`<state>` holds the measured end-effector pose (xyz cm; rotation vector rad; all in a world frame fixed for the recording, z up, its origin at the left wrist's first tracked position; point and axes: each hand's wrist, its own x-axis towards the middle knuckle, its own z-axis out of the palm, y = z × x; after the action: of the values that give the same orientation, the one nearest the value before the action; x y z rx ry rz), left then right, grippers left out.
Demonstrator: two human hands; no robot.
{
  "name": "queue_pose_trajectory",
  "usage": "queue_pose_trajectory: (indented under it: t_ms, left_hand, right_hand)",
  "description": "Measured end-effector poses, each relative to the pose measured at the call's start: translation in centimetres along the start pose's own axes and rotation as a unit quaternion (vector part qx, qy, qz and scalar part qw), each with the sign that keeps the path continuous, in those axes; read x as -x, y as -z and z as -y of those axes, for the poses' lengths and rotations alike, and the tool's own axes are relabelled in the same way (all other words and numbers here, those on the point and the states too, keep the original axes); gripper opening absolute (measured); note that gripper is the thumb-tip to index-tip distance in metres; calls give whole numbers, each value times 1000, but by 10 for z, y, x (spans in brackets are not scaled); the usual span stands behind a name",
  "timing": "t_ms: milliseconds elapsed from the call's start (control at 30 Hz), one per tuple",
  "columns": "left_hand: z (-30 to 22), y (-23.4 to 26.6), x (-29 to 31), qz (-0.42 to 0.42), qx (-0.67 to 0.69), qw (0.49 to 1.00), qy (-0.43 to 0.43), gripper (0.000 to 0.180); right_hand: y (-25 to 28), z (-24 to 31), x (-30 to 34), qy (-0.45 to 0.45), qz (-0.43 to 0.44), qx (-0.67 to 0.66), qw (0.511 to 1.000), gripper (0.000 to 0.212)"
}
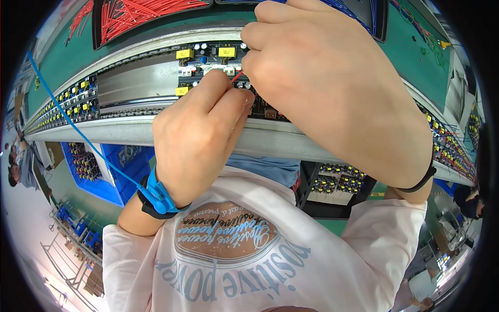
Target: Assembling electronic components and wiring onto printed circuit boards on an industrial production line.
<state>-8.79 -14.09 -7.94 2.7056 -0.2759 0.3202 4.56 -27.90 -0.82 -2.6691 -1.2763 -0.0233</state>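
Both my hands work close together over a black circuit board (213, 53) with yellow blocky parts and small white connectors. My left hand (192, 130) is closed, thumb and forefinger pinched on a short red wire (237, 77). The wire slants up from these fingertips to the edge of my right hand (322, 73). My right hand is closed too, its fingers curled over the board from the right. What its fingertips hold is hidden behind the hand. A blue strap with a cord (158, 195) circles my left wrist.
The boards lie along a metal rail track (130, 127), with more boards (78, 104) at the left and others (447, 140) at the right. Behind the track stand a tray of red wires (140, 18) and a tray of blue wires (366, 15). Blue bin (112, 195) lies below left.
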Motion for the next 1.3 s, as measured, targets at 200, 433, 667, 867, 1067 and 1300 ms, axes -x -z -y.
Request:
queue_pose_trajectory:
  t_ms: [200,433,667,867,1067,1300]
  left_hand:
    - [-3,2,-3,29,-16,999,-11,15]
    - [-3,7,-6,50,-20,998,-34,23]
    - [13,34,0,35,113,993,2,19]
    - [54,90,-16,59,93,993,30,20]
    - [87,96,-78,61,-155,982,-85,15]
    - [117,79,-117,169,-76,973,-138,16]
  right_hand:
    - [2,-2,-5,-7,-6,2,1000,15]
    - [18,-52,-2,-11,-22,15,1000,15]
    - [11,-64,-39,-116,59,26,991,17]
    - [-26,-116,-34,-44,29,-67,996,10]
    - [-12,-117,-27,-31,-31,-20,999,11]
    - [-13,-103,-13,-14,-142,-32,989,11]
